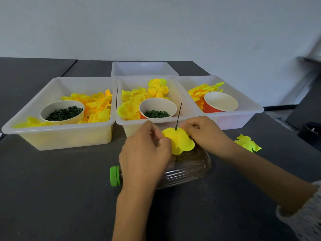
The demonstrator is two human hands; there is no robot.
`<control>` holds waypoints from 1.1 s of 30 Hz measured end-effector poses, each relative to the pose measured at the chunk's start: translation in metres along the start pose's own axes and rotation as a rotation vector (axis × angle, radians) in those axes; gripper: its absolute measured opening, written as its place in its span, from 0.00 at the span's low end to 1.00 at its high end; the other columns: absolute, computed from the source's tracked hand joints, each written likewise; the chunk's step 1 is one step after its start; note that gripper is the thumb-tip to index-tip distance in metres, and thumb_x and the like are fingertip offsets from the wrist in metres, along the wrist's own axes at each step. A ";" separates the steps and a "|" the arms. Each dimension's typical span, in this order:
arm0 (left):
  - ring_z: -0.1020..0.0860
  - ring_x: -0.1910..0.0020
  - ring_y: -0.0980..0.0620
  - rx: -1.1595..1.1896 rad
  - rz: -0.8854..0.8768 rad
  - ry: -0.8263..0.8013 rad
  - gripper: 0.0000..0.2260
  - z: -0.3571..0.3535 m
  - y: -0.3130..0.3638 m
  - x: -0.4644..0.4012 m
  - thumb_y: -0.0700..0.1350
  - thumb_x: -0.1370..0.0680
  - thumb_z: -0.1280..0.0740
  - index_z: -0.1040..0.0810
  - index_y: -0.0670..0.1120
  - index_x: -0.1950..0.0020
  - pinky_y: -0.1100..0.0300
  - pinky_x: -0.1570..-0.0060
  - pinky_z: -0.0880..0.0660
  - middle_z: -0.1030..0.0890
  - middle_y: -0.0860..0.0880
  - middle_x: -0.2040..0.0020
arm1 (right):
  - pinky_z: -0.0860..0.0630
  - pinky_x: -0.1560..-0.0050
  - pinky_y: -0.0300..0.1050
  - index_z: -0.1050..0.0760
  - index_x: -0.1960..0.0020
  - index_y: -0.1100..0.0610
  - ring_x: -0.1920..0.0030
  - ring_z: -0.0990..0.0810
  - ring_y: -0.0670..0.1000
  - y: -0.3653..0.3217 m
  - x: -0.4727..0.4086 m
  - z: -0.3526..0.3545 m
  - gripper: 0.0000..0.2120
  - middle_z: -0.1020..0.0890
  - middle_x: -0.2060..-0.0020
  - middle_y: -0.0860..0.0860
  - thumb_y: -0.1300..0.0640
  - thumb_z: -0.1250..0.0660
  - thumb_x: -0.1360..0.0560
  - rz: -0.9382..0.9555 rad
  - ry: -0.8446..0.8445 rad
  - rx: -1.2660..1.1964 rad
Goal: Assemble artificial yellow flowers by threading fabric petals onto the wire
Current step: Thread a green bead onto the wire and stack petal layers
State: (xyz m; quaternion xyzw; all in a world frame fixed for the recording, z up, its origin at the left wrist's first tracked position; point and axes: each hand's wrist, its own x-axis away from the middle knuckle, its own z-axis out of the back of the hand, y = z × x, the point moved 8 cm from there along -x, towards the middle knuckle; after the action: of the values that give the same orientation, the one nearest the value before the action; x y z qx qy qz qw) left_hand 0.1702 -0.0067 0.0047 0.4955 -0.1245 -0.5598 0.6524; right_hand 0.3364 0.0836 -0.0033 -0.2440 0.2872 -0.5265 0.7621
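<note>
On the dark surface (pixel 52 180), before three bins (pixel 59 136) of petals, a clear bottle (pixel 187 167) lies sideways. Above it, left hand (pixel 145 153) and right hand (pixel 203 131) pinch a yellow petal (pixel 178 140), their fingers curled on its edges, threaded on the upright wire (pixel 178 116).

Yellow fabric petal (pixel 178 140) sits threaded on dark wire (pixel 178 117), cupped downward. Wire stands near upright, tip tilted slightly right, above petal.
</note>
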 end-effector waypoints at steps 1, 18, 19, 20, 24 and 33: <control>0.28 0.68 0.50 0.059 0.026 0.036 0.07 0.004 -0.003 -0.001 0.54 0.28 0.42 0.30 0.52 0.62 0.56 0.69 0.35 0.26 0.53 0.72 | 0.37 0.70 0.35 0.31 0.68 0.59 0.72 0.35 0.43 0.000 0.002 0.003 0.19 0.31 0.73 0.49 0.55 0.40 0.19 -0.001 0.014 -0.005; 0.41 0.75 0.51 0.452 0.058 0.203 0.05 0.022 -0.011 -0.004 0.45 0.27 0.41 0.28 0.48 0.61 0.59 0.71 0.44 0.35 0.53 0.76 | 0.27 0.52 0.52 0.26 0.54 0.56 0.51 0.25 0.59 0.179 0.049 0.110 0.20 0.23 0.53 0.58 0.38 0.40 0.23 -0.553 0.184 0.543; 0.41 0.76 0.52 0.452 0.059 0.204 0.05 0.021 -0.011 -0.004 0.45 0.27 0.41 0.28 0.48 0.61 0.59 0.71 0.44 0.35 0.53 0.76 | 0.28 0.47 0.55 0.26 0.47 0.58 0.45 0.27 0.62 0.191 0.054 0.105 0.26 0.25 0.47 0.60 0.34 0.41 0.25 -0.606 0.138 0.631; 0.42 0.76 0.53 0.455 0.063 0.205 0.04 0.021 -0.012 -0.004 0.45 0.27 0.41 0.28 0.49 0.61 0.59 0.71 0.44 0.35 0.54 0.76 | 0.30 0.43 0.58 0.28 0.41 0.60 0.41 0.30 0.64 0.198 0.057 0.103 0.31 0.28 0.43 0.62 0.32 0.41 0.26 -0.630 0.154 0.678; 0.41 0.77 0.54 0.469 0.081 0.202 0.04 0.019 -0.016 -0.004 0.45 0.28 0.40 0.27 0.50 0.61 0.58 0.71 0.43 0.35 0.54 0.76 | 0.35 0.37 0.58 0.31 0.40 0.61 0.37 0.35 0.65 0.208 0.056 0.101 0.35 0.31 0.40 0.64 0.32 0.36 0.30 -0.654 0.219 0.605; 0.41 0.78 0.56 0.471 0.067 0.197 0.06 0.017 -0.014 -0.005 0.41 0.27 0.41 0.27 0.49 0.62 0.64 0.77 0.43 0.34 0.56 0.77 | 0.36 0.43 0.51 0.33 0.49 0.48 0.45 0.31 0.55 0.193 0.052 0.085 0.19 0.30 0.54 0.49 0.37 0.33 0.29 -0.434 0.009 0.392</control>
State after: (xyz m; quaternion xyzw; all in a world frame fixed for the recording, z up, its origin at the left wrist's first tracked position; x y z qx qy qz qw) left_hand 0.1478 -0.0096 0.0036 0.6814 -0.2037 -0.4424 0.5464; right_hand 0.5380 0.1040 -0.0817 -0.1453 0.1244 -0.7239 0.6629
